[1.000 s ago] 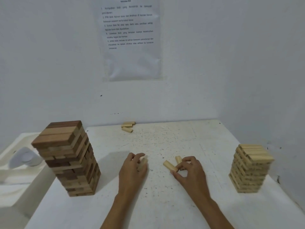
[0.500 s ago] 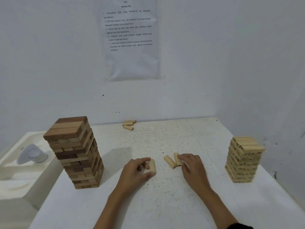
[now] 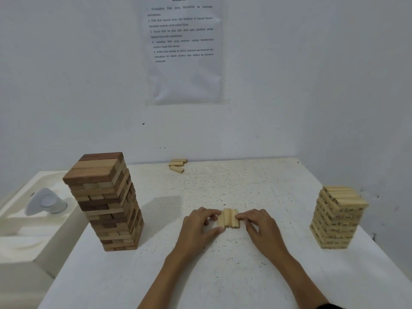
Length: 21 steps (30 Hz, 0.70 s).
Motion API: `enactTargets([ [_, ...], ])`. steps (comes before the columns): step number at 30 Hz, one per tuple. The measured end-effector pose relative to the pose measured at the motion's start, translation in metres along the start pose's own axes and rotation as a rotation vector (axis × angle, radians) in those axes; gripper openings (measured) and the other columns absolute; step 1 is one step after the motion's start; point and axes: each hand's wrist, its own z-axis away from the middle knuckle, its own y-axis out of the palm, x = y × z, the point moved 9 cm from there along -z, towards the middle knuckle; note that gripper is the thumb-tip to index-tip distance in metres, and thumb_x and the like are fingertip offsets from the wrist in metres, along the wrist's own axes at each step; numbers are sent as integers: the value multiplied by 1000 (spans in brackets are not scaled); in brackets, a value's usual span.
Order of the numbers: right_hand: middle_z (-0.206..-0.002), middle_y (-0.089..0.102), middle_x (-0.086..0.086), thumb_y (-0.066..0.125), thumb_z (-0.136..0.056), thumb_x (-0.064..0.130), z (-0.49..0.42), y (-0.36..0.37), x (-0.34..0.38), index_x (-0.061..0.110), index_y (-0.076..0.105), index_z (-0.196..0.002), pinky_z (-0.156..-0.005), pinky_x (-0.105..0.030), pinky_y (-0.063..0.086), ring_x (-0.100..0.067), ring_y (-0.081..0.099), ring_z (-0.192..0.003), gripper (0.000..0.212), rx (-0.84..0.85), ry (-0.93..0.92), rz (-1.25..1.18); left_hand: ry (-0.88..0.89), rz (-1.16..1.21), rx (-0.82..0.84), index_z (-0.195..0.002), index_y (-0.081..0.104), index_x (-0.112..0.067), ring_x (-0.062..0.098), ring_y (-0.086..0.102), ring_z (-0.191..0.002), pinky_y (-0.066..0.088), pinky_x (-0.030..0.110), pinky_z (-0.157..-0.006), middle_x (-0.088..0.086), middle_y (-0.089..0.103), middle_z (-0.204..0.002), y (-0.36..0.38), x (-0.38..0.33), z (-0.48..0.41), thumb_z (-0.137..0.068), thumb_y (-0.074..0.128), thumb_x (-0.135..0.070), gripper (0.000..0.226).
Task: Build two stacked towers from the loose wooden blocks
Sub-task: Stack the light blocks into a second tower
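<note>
Three pale wooden blocks (image 3: 227, 218) lie side by side as one row in the middle of the white table (image 3: 223, 275). My left hand (image 3: 197, 228) presses the row's left side and my right hand (image 3: 262, 228) presses its right side, squeezing the blocks together. A tall tower of brown and tan blocks (image 3: 104, 201) stands at the left. A shorter tower of pale blocks (image 3: 337, 217) stands at the right. Three loose pale blocks (image 3: 177, 165) lie at the table's far edge by the wall.
A white moulded tray (image 3: 20, 221) with a small white object (image 3: 45, 202) sits left of the table, below the tall tower. A printed sheet (image 3: 182, 47) hangs on the wall. Walls close the back and right sides.
Both hands have drawn together, bringing the separate blocks into one tight row of three between them. The towers have not moved.
</note>
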Motion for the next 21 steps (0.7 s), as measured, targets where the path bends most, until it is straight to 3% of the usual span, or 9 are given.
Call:
enactTargets([
  [4, -98, 61, 14, 63, -82, -3, -9, -2, -4, 24, 67, -105, -78, -15, 38, -9, 50, -92, 35, -19, 34, -22, -23, -27, -39, -119, 58, -35, -2, 47, -90, 41, 28, -86, -21, 53, -99, 2, -1, 1, -77, 66, -51, 46],
  [8, -105, 63, 10, 60, -85, 0, -19, -1, -13, 23, 67, -109, -83, -32, 43, -12, 47, -97, 34, -23, 82, 20, -170, -170, -122, -135, 42, -31, 6, 43, -109, 32, 26, -89, -14, 48, -119, 5, -8, 2, -51, 29, -92, 104],
  [11, -107, 64, 1, 52, -83, -11, -20, -4, -20, 19, 69, -106, -82, -22, 39, -12, 44, -99, 42, -57, 146, 37, -263, -273, -119, -144, 26, -22, 15, 37, -123, 29, 32, -96, -7, 42, -132, 18, -15, 1, -34, 6, -103, 139],
  [13, -105, 64, 0, 46, -82, -16, -18, -8, -23, 18, 70, -104, -78, -10, 34, -11, 44, -97, 47, -80, 174, 17, -265, -279, -83, -147, 19, -19, 15, 33, -125, 26, 31, -96, -6, 37, -135, 30, -19, -1, -47, 21, -97, 127],
  [15, -102, 66, -1, 44, -82, -18, -16, -14, -25, 17, 70, -103, -76, -7, 34, -13, 46, -95, 49, -116, 175, 17, -215, -221, -63, -148, 18, -20, 13, 33, -121, 22, 27, -93, -8, 38, -130, 35, -25, -3, -66, 46, -71, 100],
  [18, -100, 67, -4, 45, -81, -18, -12, -19, -30, 14, 70, -104, -76, -13, 36, -16, 47, -93, 47, -143, 188, 46, -146, -51, -48, -146, 23, -26, 5, 35, -108, 24, 26, -94, -15, 43, -115, 30, -25, -7, -74, 66, -36, 84],
  [21, -99, 65, -8, 54, -80, -14, -8, -15, -27, 12, 71, -106, -75, -26, 39, -19, 47, -90, 41, -119, 163, 147, -57, 1, 64, -143, 26, -36, -7, 35, -101, 29, 29, -101, -29, 42, -110, 25, -24, -12, -77, 70, -31, 80],
])
